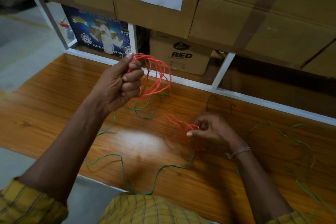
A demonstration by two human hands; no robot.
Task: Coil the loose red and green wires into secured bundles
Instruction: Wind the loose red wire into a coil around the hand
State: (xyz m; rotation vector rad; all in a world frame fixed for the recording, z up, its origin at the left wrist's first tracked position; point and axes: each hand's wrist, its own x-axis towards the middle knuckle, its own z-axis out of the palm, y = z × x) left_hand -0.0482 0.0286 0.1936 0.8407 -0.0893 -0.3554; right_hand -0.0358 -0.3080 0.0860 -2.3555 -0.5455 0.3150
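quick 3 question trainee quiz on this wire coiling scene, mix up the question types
1. True or false: the left hand grips a coil of thin red wire raised above the wooden table.
2. The right hand pinches: A) the green wire B) the loose red wire end C) a tape roll
3. Fill in: the long thin ____ wire lies uncoiled across the table.

Key: 1 true; 2 B; 3 green
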